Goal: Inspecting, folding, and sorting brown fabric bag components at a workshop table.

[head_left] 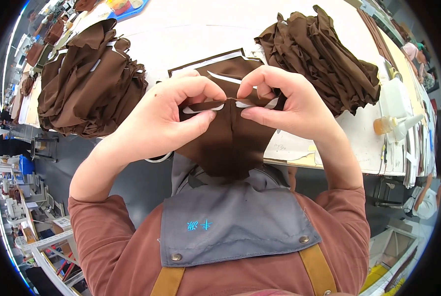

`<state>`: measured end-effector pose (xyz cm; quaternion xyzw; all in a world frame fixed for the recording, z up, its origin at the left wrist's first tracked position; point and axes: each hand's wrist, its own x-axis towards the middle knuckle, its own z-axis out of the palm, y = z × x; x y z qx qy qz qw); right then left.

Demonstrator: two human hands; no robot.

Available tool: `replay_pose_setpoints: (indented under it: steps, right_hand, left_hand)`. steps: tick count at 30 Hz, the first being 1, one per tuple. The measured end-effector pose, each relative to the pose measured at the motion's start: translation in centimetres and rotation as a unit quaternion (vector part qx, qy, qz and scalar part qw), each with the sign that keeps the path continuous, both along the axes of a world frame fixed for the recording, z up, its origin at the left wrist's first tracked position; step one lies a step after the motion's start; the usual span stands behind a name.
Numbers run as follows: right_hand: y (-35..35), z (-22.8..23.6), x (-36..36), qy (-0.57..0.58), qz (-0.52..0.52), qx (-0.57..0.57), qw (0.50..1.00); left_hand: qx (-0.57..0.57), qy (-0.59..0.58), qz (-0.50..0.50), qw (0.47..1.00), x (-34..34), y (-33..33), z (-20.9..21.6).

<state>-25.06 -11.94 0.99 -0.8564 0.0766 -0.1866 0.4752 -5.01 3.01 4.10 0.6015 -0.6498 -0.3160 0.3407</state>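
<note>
A: Far left?
B: Left heap (87, 86) of crumpled brown cloth on the table (186, 29). Next, left hand (178, 106): thumb and forefinger clamped on a folded edge, pale strip (195, 109) showing.
A: Position of the piece?
B: Brown piece (220, 145) at centre, between the hands; far part on the table, near part drooping toward the lap. Judged light, soft, limp; not fragile, but apt to creep out of line if pinched loosely.
A: Where to grip?
B: On the fold, close either side of the centre seam (231, 122); the strip probably stiffens it.
A: Right side?
B: Right hand (292, 101): thumb and forefinger pinching the matching fold. Beyond, right heap (321, 59), also brown.
</note>
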Motion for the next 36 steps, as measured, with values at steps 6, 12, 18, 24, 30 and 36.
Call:
replay_pose_setpoints:
  steps: [6, 12, 18, 24, 30, 36]
  right_hand:
    - [0.5, -0.6, 0.2, -0.08, -0.006, -0.08, 0.994]
    - [0.2, -1.0, 0.1, -0.081, -0.003, -0.095, 0.992]
    - [0.3, -1.3, 0.3, -0.113, 0.0, -0.06, 0.992]
    - [0.4, -1.7, 0.6, -0.073, -0.023, -0.032, 0.997]
    - [0.7, -2.3, 1.0, -0.1, 0.001, -0.006, 0.995]
    - [0.6, -1.8, 1.1, 0.005, -0.03, 0.057, 0.998]
  left_hand:
    - [0.075, 0.236, 0.05, 0.968, 0.4, -0.5, -1.6]
    - [0.015, 0.11, 0.038, 0.993, 0.1, -0.5, -2.1]
    - [-0.041, 0.024, 0.024, 0.999, 0.3, -0.1, -2.3]
    - [-0.125, -0.047, 0.023, 0.991, -0.7, 0.1, -2.4]
    - [-0.157, -0.074, 0.017, 0.985, -0.5, 0.1, -2.6]
    - [-0.144, -0.051, 0.007, 0.988, -0.4, 0.0, -2.6]
